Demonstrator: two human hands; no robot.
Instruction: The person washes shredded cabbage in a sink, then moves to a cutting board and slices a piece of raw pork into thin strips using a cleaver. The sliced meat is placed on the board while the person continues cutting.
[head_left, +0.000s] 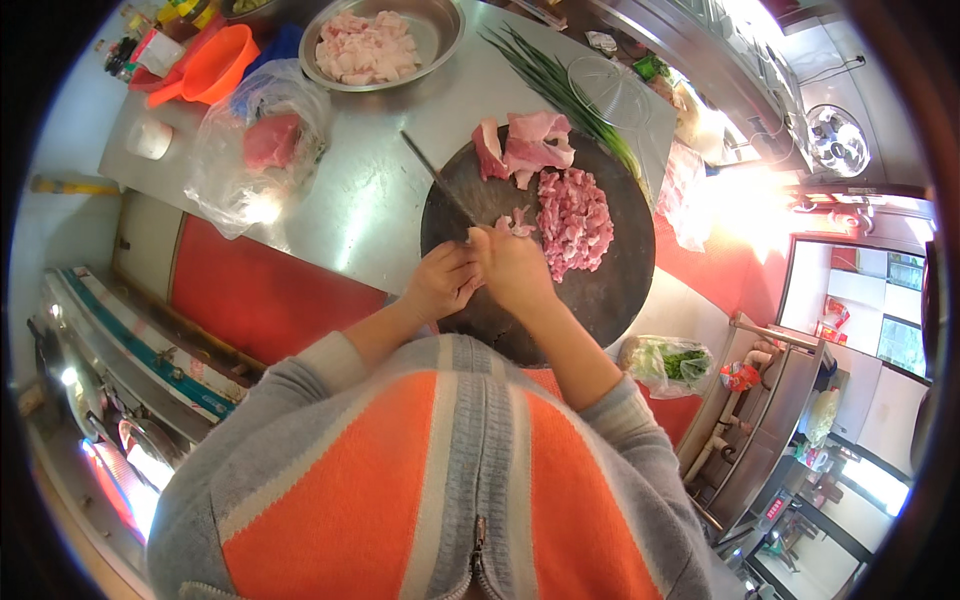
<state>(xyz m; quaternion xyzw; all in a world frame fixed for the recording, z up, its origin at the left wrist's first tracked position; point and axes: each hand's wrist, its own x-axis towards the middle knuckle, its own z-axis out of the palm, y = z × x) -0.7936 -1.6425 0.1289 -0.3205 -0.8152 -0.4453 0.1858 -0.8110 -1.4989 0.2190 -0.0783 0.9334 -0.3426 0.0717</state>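
Note:
At the left part of a round dark chopping board (600, 300), my two hands meet. A knife (439, 178), its blade seen almost edge-on, runs from them to the upper left, past the board's rim. My right hand (516, 268) is closed at the knife's near end; the handle is hidden. My left hand (444, 281) has curled fingers against the right one; whether it pinches anything is hidden. Small meat scraps (516, 223) lie just beyond my right hand. A heap of diced meat (574, 219) sits to the right, and larger raw meat pieces (536, 142) lie farther back.
A steel bowl of pale cut meat (367, 49) stands at the back of the steel table (360, 180). Left of it are a plastic bag (247, 187) with a meat piece, an orange plastic scoop (217, 64) and a white cup (150, 139). Green onions (559, 86) touch the board's far side.

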